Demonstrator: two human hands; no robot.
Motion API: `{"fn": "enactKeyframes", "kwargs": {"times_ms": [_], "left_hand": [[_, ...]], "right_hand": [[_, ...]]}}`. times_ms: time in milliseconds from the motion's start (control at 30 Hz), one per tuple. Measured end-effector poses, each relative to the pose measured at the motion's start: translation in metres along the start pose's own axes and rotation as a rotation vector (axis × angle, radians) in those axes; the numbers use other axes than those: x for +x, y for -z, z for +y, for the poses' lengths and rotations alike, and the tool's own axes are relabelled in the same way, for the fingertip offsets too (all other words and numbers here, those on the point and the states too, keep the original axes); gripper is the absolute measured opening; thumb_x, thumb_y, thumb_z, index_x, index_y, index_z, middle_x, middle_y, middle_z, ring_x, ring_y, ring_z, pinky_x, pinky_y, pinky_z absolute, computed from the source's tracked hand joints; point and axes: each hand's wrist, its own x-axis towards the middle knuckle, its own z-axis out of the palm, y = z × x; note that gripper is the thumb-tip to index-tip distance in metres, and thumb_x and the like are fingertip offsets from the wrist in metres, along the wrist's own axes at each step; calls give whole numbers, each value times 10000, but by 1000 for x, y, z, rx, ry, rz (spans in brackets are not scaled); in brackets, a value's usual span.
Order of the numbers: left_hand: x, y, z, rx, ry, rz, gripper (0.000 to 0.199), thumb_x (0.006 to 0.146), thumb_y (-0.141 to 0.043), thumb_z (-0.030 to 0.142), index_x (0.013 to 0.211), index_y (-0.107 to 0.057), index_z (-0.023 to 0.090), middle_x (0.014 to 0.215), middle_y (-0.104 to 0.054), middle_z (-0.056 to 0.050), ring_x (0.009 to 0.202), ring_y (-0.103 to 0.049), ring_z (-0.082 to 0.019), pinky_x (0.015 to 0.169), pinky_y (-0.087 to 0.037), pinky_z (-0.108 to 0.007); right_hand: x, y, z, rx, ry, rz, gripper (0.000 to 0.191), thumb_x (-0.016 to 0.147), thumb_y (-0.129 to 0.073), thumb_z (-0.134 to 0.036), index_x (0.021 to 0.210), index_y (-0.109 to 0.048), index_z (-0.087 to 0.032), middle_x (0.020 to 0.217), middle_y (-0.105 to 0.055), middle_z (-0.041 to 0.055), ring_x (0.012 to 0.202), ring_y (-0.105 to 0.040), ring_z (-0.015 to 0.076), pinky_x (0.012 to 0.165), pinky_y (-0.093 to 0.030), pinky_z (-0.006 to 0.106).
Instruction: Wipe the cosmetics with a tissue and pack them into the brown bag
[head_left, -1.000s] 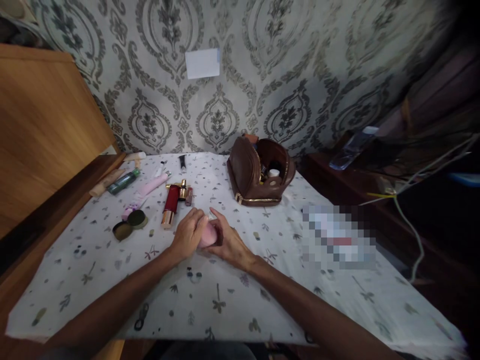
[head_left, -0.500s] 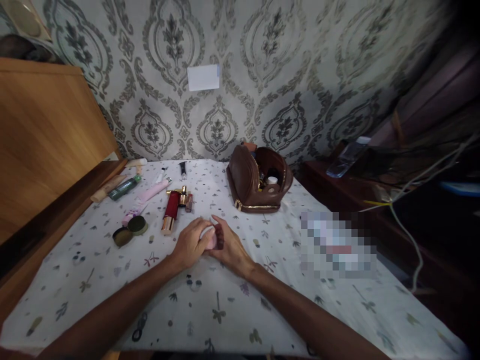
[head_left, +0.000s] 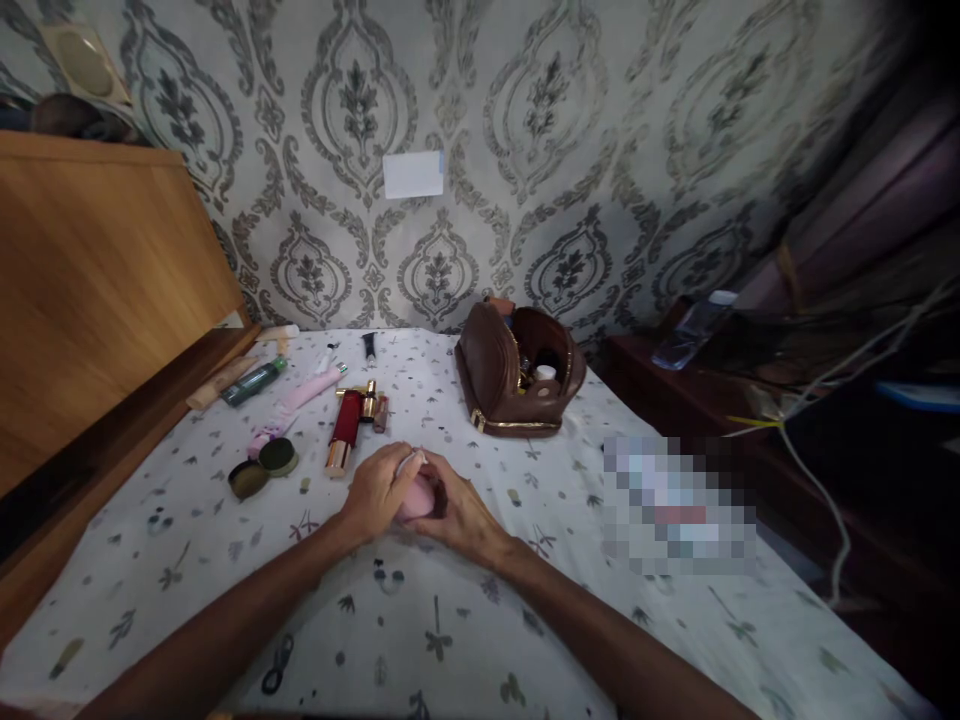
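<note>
Both hands are closed around a small pink rounded container [head_left: 418,500] over the middle of the cloth. My left hand [head_left: 376,492] wraps its left side, thumb across the front. From the right, my right hand [head_left: 466,515] grips it with bent fingers. A whitish edge shows at its top; the fingers hide much of the rest. Just left of my left hand lies a red bottle with a gold cap [head_left: 344,435]. Close by are a gold tube [head_left: 369,398] and a small brownish tube [head_left: 381,412].
An open brown cosmetic bag [head_left: 517,375] stands at the back right. Round dark green tins [head_left: 277,457], a pink tube [head_left: 298,400] and a green bottle [head_left: 255,382] lie to the left. A wooden cabinet [head_left: 112,280] borders the left; a clear bottle [head_left: 694,330] is beyond the right edge.
The pink container has turned in my hands, showing more of its pink side and a whitish edge on top. The view has tipped up slightly.
</note>
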Motion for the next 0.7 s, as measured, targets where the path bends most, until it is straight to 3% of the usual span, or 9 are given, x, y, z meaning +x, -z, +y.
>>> {"fn": "enactKeyframes", "kwargs": {"times_ms": [200, 333, 467, 600, 700], "left_hand": [[2, 1, 0, -150, 79, -6, 398, 997, -305, 459, 691, -408, 227, 670, -468, 18, 667, -469, -166, 656, -380, -304], [1, 0, -1, -294, 108, -64, 373, 997, -320, 500, 759, -414, 228, 684, -442, 35, 679, -466, -158, 660, -389, -292], [-2, 0, -2, -288, 103, -85, 306, 1000, -340, 491, 879, -450, 232, 703, -477, 42, 680, -495, -162, 677, -396, -295], [-4, -2, 1, -206, 108, 32, 257, 994, -359, 451, 924, -475, 233, 750, -528, 25, 702, -523, -178, 704, -403, -312], [-4, -4, 3, -170, 96, 114, 264, 995, -339, 426, 885, -479, 230, 806, -551, -7, 780, -542, -196, 751, -409, -327]], "right_hand": [[-2, -1, 6, 4, 74, 24, 927, 656, -882, -339, 1445, -406, -239, 1307, -566, 120, 1145, -601, 273, 1006, -504, 468], [-3, -2, 11, 62, 34, 111, 898, 670, -879, -347, 1437, -419, -260, 1280, -535, 110, 1111, -600, 252, 922, -561, 422], [-3, -1, 11, 34, -19, 168, 838, 677, -875, -329, 1402, -461, -262, 1172, -561, 82, 987, -622, 226, 844, -583, 389], [-3, -1, 8, -55, -21, 115, 746, 716, -831, -259, 1376, -486, -249, 1049, -600, 48, 808, -613, 185, 787, -573, 380], [-3, -1, 5, -93, 24, 78, 684, 733, -810, -248, 1348, -511, -242, 1082, -611, 54, 877, -620, 200, 802, -558, 373]]}}
